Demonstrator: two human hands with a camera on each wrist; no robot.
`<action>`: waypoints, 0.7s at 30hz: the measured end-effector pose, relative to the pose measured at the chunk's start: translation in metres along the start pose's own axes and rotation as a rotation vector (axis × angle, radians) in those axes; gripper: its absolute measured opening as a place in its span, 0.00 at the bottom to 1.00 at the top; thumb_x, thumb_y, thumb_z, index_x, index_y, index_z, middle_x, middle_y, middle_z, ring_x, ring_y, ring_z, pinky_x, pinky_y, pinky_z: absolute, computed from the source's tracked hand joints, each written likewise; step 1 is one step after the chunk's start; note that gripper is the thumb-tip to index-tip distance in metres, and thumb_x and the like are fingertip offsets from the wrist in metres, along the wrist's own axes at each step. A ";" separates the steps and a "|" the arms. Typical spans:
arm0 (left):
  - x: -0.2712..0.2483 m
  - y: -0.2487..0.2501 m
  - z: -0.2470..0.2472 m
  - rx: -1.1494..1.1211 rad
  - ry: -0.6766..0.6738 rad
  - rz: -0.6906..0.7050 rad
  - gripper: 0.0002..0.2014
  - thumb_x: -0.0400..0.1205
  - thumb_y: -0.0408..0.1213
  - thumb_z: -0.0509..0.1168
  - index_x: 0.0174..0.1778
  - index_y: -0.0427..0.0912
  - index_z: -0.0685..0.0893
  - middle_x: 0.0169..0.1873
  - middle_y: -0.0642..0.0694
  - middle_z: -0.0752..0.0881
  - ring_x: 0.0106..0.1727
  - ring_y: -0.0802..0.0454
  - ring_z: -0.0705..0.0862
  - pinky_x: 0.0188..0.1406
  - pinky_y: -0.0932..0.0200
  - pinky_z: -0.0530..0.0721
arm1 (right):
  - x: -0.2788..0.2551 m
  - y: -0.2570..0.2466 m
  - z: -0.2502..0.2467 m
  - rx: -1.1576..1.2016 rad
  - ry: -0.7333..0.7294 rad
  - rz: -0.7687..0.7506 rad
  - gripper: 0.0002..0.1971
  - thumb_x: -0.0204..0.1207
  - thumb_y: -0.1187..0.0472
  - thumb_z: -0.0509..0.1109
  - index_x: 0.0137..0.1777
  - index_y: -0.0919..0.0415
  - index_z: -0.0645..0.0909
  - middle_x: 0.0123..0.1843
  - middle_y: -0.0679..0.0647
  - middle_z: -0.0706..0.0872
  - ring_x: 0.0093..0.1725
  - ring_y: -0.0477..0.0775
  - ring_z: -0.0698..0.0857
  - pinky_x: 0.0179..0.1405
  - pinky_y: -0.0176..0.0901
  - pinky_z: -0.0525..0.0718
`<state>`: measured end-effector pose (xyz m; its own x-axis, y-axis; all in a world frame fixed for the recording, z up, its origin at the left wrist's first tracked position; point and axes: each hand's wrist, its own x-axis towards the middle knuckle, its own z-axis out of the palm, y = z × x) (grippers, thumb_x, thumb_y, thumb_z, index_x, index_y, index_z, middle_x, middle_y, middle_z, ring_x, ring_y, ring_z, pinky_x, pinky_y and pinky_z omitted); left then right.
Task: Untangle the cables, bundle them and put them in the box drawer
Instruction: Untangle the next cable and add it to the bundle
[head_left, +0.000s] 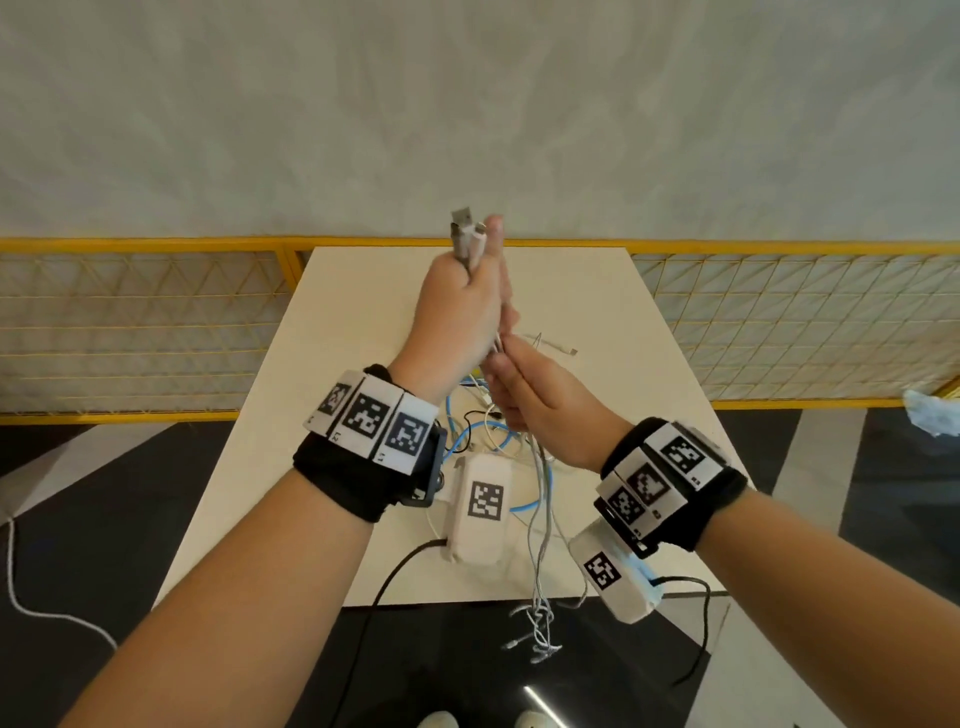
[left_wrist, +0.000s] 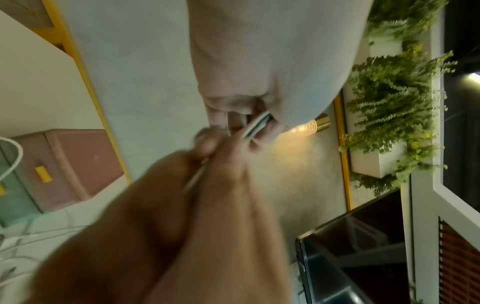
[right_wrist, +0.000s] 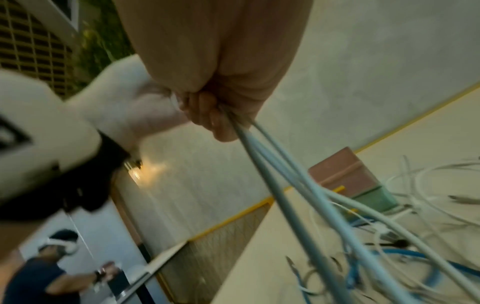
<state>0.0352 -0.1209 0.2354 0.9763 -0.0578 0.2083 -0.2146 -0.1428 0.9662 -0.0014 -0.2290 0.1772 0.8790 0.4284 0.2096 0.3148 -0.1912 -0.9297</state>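
A pale rectangular table (head_left: 597, 291) stands with its far edge against a yellow mesh fence (head_left: 145, 317), dark floor open along both long sides and at the near edge. Above the table's middle, a person's left hand (head_left: 457, 306) is raised and closed in a fist round the grey and white cables (head_left: 540, 499), their plug ends (head_left: 467, 226) sticking up past the thumb. Just below it and touching it, the right hand (head_left: 540, 410) is curled round the same strands, which hang slack past the table's near edge to a knotted tangle of plugs (head_left: 537, 631) over the floor. On the table beneath both hands lies a loose heap of blue, white and black cables (head_left: 478, 436); one short white cable (head_left: 556, 347) lies apart, towards the far right. The pink-and-green box drawer (right_wrist: 348, 176) sits on the table near its fence side, in the wrist views only; whether its drawers are closed is hard to judge through the blur. A second person (right_wrist: 49, 273) stands in the background beyond the table's left side.
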 end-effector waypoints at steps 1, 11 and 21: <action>0.001 0.004 -0.001 -0.058 0.014 -0.001 0.28 0.90 0.50 0.52 0.23 0.43 0.64 0.16 0.50 0.69 0.17 0.51 0.72 0.22 0.61 0.72 | -0.003 0.006 0.001 -0.118 -0.022 0.002 0.11 0.87 0.61 0.47 0.45 0.52 0.67 0.32 0.45 0.68 0.27 0.42 0.65 0.25 0.38 0.67; 0.001 0.003 -0.007 -0.003 -0.163 0.001 0.28 0.90 0.52 0.51 0.23 0.44 0.62 0.18 0.51 0.66 0.20 0.51 0.66 0.18 0.67 0.68 | -0.016 0.052 -0.001 -0.421 -0.328 0.255 0.11 0.84 0.54 0.58 0.54 0.62 0.72 0.39 0.48 0.83 0.39 0.48 0.84 0.47 0.45 0.82; 0.001 -0.032 -0.013 0.283 -0.187 0.033 0.33 0.90 0.54 0.48 0.18 0.50 0.77 0.29 0.48 0.88 0.34 0.59 0.84 0.44 0.65 0.77 | 0.015 0.026 0.009 -0.087 -0.176 0.091 0.13 0.87 0.61 0.46 0.48 0.66 0.69 0.35 0.56 0.81 0.45 0.58 0.88 0.52 0.45 0.86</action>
<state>0.0436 -0.1032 0.2066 0.9527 -0.2433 0.1819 -0.2702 -0.4048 0.8736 0.0167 -0.2200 0.1530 0.8315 0.5519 0.0632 0.2736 -0.3080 -0.9112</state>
